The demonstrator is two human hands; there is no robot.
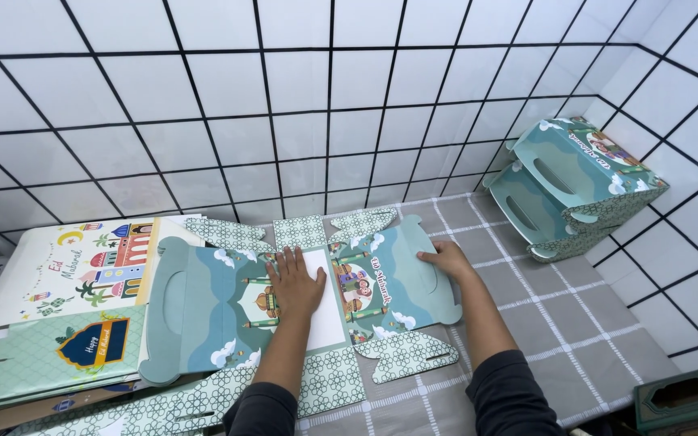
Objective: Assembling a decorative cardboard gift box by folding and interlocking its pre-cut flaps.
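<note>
Dark green box [684, 396] is cut off bottom right.

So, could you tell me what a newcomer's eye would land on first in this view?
Probably the flat teal box blank spread open on the grey checked cloth, with the left hand pressed flat on its middle and the right hand gripping its right panel. Next, the folded-up teal box leaning in the tiled corner at right, and the stack of printed flat cartons at left.

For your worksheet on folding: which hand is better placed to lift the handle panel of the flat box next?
Probably the right hand: its fingers already grip the flat box's right handle panel edge, while the left hand lies flat pressing the centre.
</note>
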